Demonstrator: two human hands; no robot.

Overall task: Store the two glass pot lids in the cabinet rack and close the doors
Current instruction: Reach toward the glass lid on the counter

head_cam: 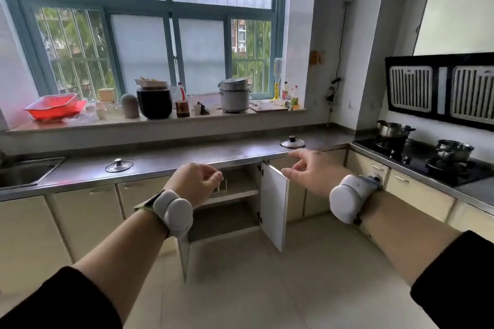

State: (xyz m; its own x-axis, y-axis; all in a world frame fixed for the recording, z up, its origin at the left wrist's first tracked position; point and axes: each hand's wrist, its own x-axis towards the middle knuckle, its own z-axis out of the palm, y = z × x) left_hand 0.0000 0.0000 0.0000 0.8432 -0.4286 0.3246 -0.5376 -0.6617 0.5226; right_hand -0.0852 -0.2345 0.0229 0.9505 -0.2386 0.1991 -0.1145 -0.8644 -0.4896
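Note:
Two glass pot lids lie flat on the grey countertop (187, 157): one lid (119, 165) near the sink, the other lid (292, 142) toward the right corner. Below the counter a cabinet stands with both doors swung out; the right door (274, 205) faces me edge-on, the left door (184, 256) shows only below my wrist. A small wire rack (222, 186) on the upper shelf peeks out beside my left hand. My left hand (196, 185) hovers empty in front of the cabinet with fingers loosely curled. My right hand (312, 172) hangs above the right door, fingers apart, holding nothing.
A steel sink (24, 172) is at the left. A black hob (417, 160) with two steel pots sits on the right counter under a range hood. The window sill holds a red basket (54, 107), a dark jar, a rice cooker and bottles. Tiled floor lies before the cabinets.

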